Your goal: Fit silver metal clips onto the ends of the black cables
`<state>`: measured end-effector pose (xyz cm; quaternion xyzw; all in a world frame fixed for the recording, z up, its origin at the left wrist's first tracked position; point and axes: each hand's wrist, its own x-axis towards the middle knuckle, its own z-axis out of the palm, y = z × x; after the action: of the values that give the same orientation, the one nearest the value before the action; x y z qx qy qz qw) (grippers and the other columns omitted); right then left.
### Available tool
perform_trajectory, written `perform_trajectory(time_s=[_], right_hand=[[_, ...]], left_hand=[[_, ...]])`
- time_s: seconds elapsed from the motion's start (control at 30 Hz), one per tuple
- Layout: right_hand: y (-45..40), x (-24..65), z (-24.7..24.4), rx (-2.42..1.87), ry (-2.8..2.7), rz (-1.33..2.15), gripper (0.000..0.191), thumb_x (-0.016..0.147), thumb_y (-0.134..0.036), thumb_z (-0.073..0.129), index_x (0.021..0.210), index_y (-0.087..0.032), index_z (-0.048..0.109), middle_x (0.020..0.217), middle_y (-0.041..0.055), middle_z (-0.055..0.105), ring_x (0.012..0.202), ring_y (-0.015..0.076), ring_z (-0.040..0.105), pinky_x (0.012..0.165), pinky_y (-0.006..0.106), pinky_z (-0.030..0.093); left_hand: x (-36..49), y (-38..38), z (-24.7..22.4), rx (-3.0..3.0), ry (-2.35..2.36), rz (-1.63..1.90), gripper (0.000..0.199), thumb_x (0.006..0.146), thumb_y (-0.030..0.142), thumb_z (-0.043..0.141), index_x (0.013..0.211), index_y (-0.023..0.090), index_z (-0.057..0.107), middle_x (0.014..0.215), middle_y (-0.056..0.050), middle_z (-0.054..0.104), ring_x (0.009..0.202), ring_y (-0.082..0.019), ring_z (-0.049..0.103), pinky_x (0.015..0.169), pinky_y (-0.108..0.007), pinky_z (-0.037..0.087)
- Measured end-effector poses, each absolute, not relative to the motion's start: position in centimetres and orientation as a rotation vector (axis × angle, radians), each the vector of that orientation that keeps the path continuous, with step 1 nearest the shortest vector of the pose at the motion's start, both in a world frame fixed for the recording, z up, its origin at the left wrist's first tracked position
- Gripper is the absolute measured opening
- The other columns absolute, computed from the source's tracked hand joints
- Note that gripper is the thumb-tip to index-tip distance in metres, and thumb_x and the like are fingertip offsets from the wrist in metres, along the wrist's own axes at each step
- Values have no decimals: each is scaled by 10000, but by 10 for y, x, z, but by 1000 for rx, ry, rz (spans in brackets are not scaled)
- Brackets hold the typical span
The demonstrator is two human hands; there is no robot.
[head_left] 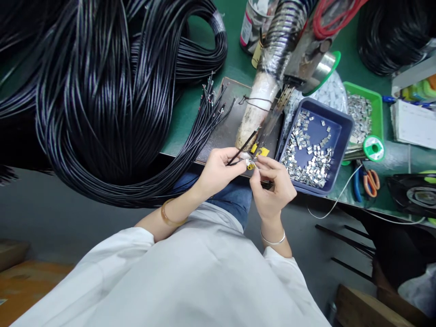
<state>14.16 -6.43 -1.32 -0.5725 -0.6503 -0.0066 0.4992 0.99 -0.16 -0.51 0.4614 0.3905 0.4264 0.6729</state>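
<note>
My left hand (pixel 220 170) is closed on a thin black cable (pixel 241 148), thumb and fingers pressed together near its end. Close beside it, my right hand (pixel 273 185) pinches at a small silvery metal connector (pixel 251 161) by the cable's tip; the fingertips partly hide it. Just behind the fingertips is a yellow fixture (pixel 261 151). A bundle of black cables (pixel 200 129) with stripped ends lies left of the hands on a dark board (pixel 226 125). To the right, a blue tray (pixel 340 154) holds many small metal connector shells (pixel 311 165).
A duct hose (pixel 257 100) wrapped in white comes down over the board. Large coils of black cable (pixel 102 91) cover the left side. Rightward are a green tray (pixel 378 109), a wire spool (pixel 374 148) and orange-handled pliers (pixel 371 182). A jar (pixel 254 27) stands at the back.
</note>
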Motion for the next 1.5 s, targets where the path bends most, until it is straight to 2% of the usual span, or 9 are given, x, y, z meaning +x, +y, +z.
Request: perform_trajectory(time_s=[0.37, 0.5, 0.6, 0.77, 1.0, 1.13, 1.23, 1.37, 1.5], right_hand=[[-70, 142, -16, -1414, -1657, -246, 161, 837, -108, 676, 899, -232, 593, 996, 24, 782, 843, 126, 757, 715, 218, 610], [-71, 141, -15, -1395, -1652, -329, 182, 820, -98, 705, 919, -230, 629, 973, 11, 787, 833, 125, 760, 742, 216, 608], [-72, 141, -13, -1422, -1602, -156, 114, 850, -135, 677, 909, -228, 647, 973, 16, 781, 829, 128, 754, 677, 220, 606], [-74, 142, -8, -1467, -1477, 284, 37, 868, -174, 660, 861, -208, 649, 923, 10, 759, 755, 111, 730, 626, 216, 603], [-76, 143, -5, -1377, -1489, 316, 114, 844, -124, 675, 885, -228, 650, 991, 17, 768, 794, 132, 746, 646, 245, 618], [-75, 149, -9, -1305, -1722, -6, 216, 810, -73, 695, 938, -243, 659, 931, 5, 785, 844, 148, 760, 735, 257, 617], [-73, 151, -14, -1289, -1832, -125, 244, 801, -55, 699, 959, -237, 657, 916, 9, 786, 821, 142, 759, 729, 243, 606], [-71, 148, -18, -1411, -1551, 92, 143, 851, -117, 665, 938, -231, 659, 1026, 41, 764, 914, 152, 744, 685, 249, 604], [-69, 143, -16, -1471, -1364, 379, 23, 880, -194, 655, 863, -209, 653, 1014, 42, 750, 836, 135, 735, 608, 230, 589]], left_hand=[[6, -5, -11, 1050, 809, 904, 125, 692, 134, 723, 779, 147, 633, 656, 49, 579, 571, -53, 467, 569, -167, 392], [2, -10, -7, 1106, 829, 904, 112, 717, 139, 708, 681, 141, 602, 588, 58, 520, 546, -48, 445, 547, -162, 376], [-1, -13, -6, 1160, 830, 932, 81, 760, 188, 681, 703, 132, 666, 639, 16, 608, 608, -84, 538, 620, -193, 447], [-2, -14, -7, 1202, 814, 925, 59, 752, 166, 668, 708, 128, 675, 644, 7, 626, 628, -99, 576, 623, -198, 454], [-4, -15, -6, 1216, 763, 856, 90, 751, 194, 682, 784, 111, 695, 723, -5, 655, 644, -83, 551, 620, -182, 442], [-2, -13, -8, 1202, 805, 893, 74, 720, 172, 683, 704, 116, 637, 617, 40, 547, 565, -51, 442, 546, -164, 357], [-1, -11, -8, 1162, 815, 922, 87, 730, 190, 667, 701, 132, 609, 617, 44, 542, 563, -53, 452, 562, -169, 370], [0, -10, -6, 1176, 789, 911, 68, 753, 193, 643, 734, 128, 634, 665, 21, 590, 603, -68, 494, 597, -178, 394], [3, -10, -9, 1200, 789, 904, 79, 755, 191, 644, 729, 118, 633, 632, 36, 540, 571, -56, 436, 563, -175, 357]])
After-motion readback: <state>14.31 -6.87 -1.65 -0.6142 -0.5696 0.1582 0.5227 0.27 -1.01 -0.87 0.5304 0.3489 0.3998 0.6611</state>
